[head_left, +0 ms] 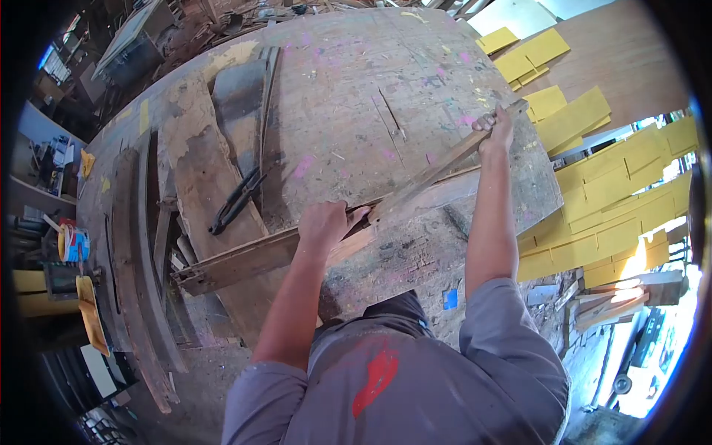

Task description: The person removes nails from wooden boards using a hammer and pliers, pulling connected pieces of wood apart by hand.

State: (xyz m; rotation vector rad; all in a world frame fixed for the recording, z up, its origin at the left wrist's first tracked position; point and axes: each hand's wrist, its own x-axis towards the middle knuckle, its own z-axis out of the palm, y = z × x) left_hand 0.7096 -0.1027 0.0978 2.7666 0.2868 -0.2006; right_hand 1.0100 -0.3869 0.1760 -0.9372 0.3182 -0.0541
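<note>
My right hand (496, 132) is closed around the far end of a narrow wooden strip (437, 169), which slants across the near right edge of the worktable. The strip's lower end meets a long wooden plank (241, 265) near the table's front edge. My left hand (323, 224) is wrapped over that plank, thumb side toward the strip's lower end. Something dark shows by the left fingertips, too small to name. To the left of this hand, black long-handled pincers (239, 200) lie on a wide worn board (196, 148).
The paint-spotted worktable (348, 89) carries a thin stick (389, 115) and a dark curved panel (241, 96). Long boards (133, 245) lean over its left side. Yellow-painted pieces (593, 237) line the right. A paint bucket (73, 243) stands at far left.
</note>
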